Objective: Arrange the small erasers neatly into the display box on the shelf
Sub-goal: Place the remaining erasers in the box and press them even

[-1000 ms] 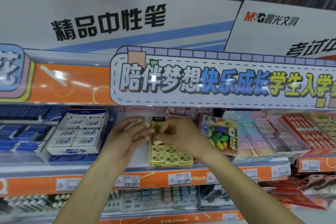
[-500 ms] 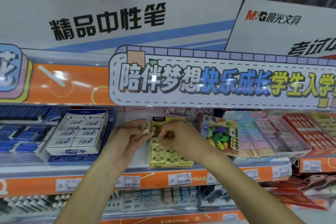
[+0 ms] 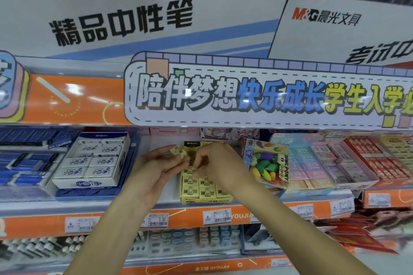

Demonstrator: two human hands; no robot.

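Observation:
A yellow display box (image 3: 206,198) stands on the shelf, its front rows filled with small yellow erasers (image 3: 190,190) printed with a rabbit. My left hand (image 3: 154,168) is just left of the box's upper part and pinches one small yellow eraser (image 3: 178,150) at its fingertips. My right hand (image 3: 218,164) hovers over the upper half of the box, fingers curled close to my left fingertips. What its fingers hold is hidden. The back rows of the box are covered by my hands.
A white eraser box (image 3: 93,163) sits to the left, with blue packs (image 3: 20,163) beyond it. A pack of colourful shaped erasers (image 3: 267,163) leans right of the yellow box, then pastel eraser trays (image 3: 312,169). An orange shelf rail (image 3: 196,219) carries price tags; a banner (image 3: 257,94) overhangs.
My hands drew closer together over the top of the yellow box. The eraser in my left fingertips rose slightly into clearer view.

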